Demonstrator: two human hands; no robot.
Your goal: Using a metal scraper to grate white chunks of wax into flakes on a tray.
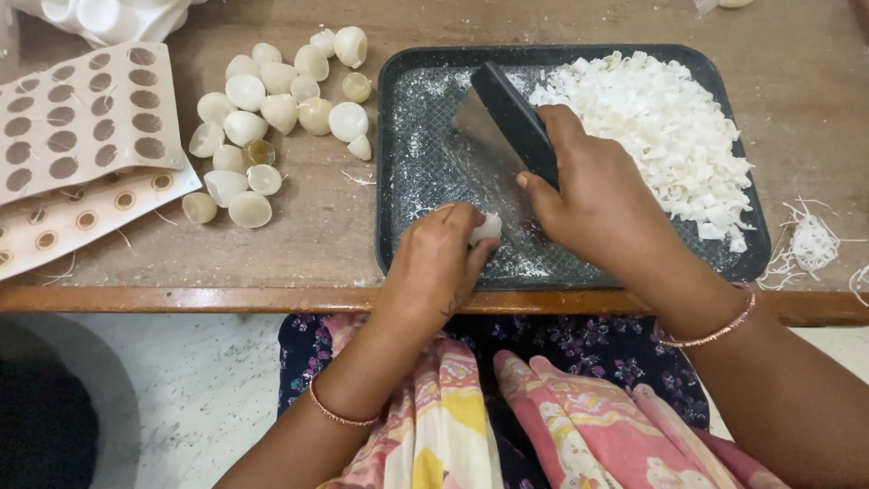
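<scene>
Fingers of the left hand (pixel 441 258) pinched a small white piece (pixel 486 227) against the floor of the black tray (pixel 403 181), near its front edge. The right hand (pixel 593 195) had its grip wrapped tight around the dark handle of a flat metal scraper blade (pixel 484 154), whose edge stood on the tray just beside the pinched piece and touching or nearly touching it.

A heap of white shavings (pixel 665 127) filled the tray's far right side, and white dust lay over its middle. Pale rounded shells (pixel 276 109) sat in a loose cluster on the wooden tabletop (pixel 308 240) left of the tray, with perforated mould sheets (pixel 77 127) beyond them.

The main risk seemed to be the blade meeting the left fingertips, since they held the piece so close to the cutting edge. The dusty tray floor could also let the piece slide under pressure, sending the blade off line.
</scene>
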